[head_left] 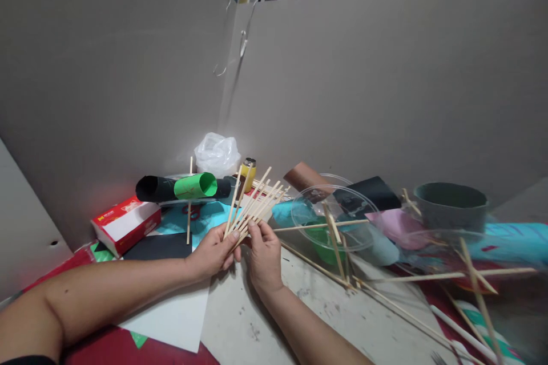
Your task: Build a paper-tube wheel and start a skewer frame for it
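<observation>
My left hand (213,252) is closed round the lower ends of a fanned bundle of thin wooden sticks (253,203), which point up and away from me. My right hand (263,254) sits right beside it, its fingers pinching the same sticks near their base. Both hands hover just above the grey table surface (240,325). More long wooden sticks (342,279) lie loose across the table to the right, some crossing a clear plastic lid (331,211).
A red and white box (125,222) lies at left, with rolled black and green paper (184,187) behind the hands. A white plastic bag (217,154) and a small yellow bottle (247,174) stand by the wall. A dark bowl (450,203) and coloured paper sheets (391,222) crowd the right.
</observation>
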Demonstrator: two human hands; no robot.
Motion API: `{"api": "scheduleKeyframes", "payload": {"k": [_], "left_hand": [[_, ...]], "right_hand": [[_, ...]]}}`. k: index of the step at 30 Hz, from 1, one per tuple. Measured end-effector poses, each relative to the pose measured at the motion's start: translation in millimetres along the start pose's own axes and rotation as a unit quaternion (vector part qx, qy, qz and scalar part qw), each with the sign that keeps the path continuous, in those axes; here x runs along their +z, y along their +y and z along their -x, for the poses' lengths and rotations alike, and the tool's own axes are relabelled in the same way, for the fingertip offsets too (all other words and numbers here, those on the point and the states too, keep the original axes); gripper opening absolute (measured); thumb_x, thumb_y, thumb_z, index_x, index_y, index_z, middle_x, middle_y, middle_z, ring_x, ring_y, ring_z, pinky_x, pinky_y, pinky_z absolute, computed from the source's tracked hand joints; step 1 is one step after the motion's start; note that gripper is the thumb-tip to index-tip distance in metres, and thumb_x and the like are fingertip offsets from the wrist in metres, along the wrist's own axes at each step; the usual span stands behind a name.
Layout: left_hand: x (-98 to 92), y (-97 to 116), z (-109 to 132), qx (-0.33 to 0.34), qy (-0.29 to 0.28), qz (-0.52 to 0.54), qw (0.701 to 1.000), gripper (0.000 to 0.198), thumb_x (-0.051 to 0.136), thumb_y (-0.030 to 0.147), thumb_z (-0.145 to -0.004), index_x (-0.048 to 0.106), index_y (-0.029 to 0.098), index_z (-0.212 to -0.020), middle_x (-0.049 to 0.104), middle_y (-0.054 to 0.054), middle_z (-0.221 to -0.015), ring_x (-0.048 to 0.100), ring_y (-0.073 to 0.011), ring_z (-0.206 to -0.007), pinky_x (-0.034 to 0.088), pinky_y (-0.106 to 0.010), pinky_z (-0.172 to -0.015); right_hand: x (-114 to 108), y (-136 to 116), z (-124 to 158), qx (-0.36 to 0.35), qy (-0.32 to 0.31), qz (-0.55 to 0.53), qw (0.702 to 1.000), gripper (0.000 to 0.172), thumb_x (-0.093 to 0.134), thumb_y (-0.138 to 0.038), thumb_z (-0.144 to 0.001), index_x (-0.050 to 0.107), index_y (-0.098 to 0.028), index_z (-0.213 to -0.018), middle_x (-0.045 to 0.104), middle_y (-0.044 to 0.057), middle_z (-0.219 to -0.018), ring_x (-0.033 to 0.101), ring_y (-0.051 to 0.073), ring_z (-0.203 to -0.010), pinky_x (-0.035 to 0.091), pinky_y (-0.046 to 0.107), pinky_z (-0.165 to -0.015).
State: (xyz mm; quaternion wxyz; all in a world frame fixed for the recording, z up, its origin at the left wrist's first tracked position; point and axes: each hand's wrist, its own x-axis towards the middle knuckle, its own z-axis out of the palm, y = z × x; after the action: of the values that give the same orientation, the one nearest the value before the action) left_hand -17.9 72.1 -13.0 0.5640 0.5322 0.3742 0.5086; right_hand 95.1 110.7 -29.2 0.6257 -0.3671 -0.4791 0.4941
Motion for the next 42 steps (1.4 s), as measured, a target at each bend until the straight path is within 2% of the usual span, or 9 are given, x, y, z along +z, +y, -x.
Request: {"api": "scheduleKeyframes", "payload": {"k": [12,16,19,22,27,34,37,39,42], "left_hand": [[-0.4,-4,2,-0.029,-0.064,-0.022,0.997,0.056,0.051,0.07,-0.081,0.049,0.016,-0.094,0.058,0.004,-0.057,0.036,-0.0035,-0.03,0.022,-0.015,-0.029],[-1.9,-12,3,-0.039,-0.122,-0.06,0.99,0.058,0.042,0.073,-0.084,0.051,0.015,-0.076,0.051,0.003,-0.047,0.037,-0.0048,-0.029,0.025,-0.016,-0.03],[-1.7,-10,2,-0.086,-0.156,-0.09,0.98,0.066,0.033,0.078,-0.083,0.052,0.016,-0.067,0.047,0.002,-0.04,0.042,-0.0081,-0.03,0.031,-0.017,-0.032],[-7.0,5,-1,-0.105,-0.147,-0.127,0.975,0.063,0.043,0.079,-0.077,0.052,0.017,-0.067,0.055,-0.001,-0.053,0.049,-0.0102,-0.039,0.039,-0.02,-0.039],[-33.0,48,-7,-0.059,-0.193,-0.311,0.929,0.042,0.058,0.05,-0.083,0.056,0.015,-0.061,0.052,0.001,-0.056,0.044,-0.0091,-0.051,0.035,-0.02,-0.05],[-44.3,75,-36,-0.028,-0.066,-0.286,0.956,0.03,0.057,0.042,-0.082,0.061,0.014,-0.075,0.064,-0.004,-0.071,0.059,-0.014,-0.066,0.046,-0.024,-0.064],[-34.8,68,-60,0.035,-0.076,-0.385,0.919,0.027,0.049,0.034,-0.086,0.064,0.012,-0.079,0.065,-0.005,-0.072,0.059,-0.0152,-0.068,0.046,-0.025,-0.066],[-26.7,63,-79,0.081,-0.041,-0.51,0.855,0.025,0.046,0.026,-0.088,0.066,0.013,-0.084,0.067,-0.007,-0.079,0.061,-0.0167,-0.073,0.046,-0.026,-0.067],[-14.7,55,-108,0.083,-0.017,-0.573,0.815,0.018,0.049,0.014,-0.084,0.067,0.013,-0.085,0.067,-0.009,-0.081,0.061,-0.0188,-0.078,0.043,-0.028,-0.073]], "right_hand": [[0,-4,3,0.015,-0.002,0.0,1.0,0.034,0.065,-0.05,-0.081,0.063,-0.016,-0.078,0.067,0.002,-0.075,0.059,0.016,-0.069,0.047,0.027,-0.067],[4,-11,6,0.05,-0.034,-0.005,0.998,0.039,0.065,-0.053,-0.079,0.068,-0.014,-0.084,0.07,0.007,-0.078,0.065,0.02,-0.075,0.051,0.03,-0.072],[7,-11,7,0.081,-0.056,-0.008,0.995,0.04,0.069,-0.054,-0.075,0.069,-0.014,-0.078,0.07,0.007,-0.077,0.066,0.019,-0.069,0.051,0.027,-0.063],[9,-6,7,0.119,-0.075,-0.04,0.989,0.043,0.065,-0.057,-0.076,0.066,-0.015,-0.072,0.069,0.007,-0.071,0.064,0.018,-0.059,0.047,0.025,-0.048],[14,-5,3,0.132,-0.075,-0.099,0.983,0.046,0.062,-0.061,-0.077,0.06,-0.016,-0.068,0.066,0.005,-0.062,0.061,0.016,-0.052,0.045,0.024,-0.045],[22,-19,9,0.053,-0.057,-0.072,0.994,0.052,0.048,-0.065,-0.086,0.047,-0.02,-0.06,0.045,-0.005,-0.045,0.043,0.01,-0.037,0.038,0.023,-0.04],[24,-26,22,-0.038,-0.099,-0.048,0.993,0.042,0.049,-0.057,-0.089,0.045,-0.021,-0.067,0.038,-0.007,-0.05,0.036,0.009,-0.042,0.032,0.022,-0.043],[24,-29,30,-0.108,-0.141,-0.009,0.984,0.034,0.053,-0.046,-0.089,0.044,-0.021,-0.069,0.037,-0.007,-0.056,0.034,0.009,-0.05,0.031,0.023,-0.049],[23,-33,36,-0.155,-0.194,0.028,0.968,0.028,0.057,-0.033,-0.085,0.04,-0.021,-0.067,0.034,-0.007,-0.061,0.03,0.009,-0.055,0.028,0.024,-0.053]]}}
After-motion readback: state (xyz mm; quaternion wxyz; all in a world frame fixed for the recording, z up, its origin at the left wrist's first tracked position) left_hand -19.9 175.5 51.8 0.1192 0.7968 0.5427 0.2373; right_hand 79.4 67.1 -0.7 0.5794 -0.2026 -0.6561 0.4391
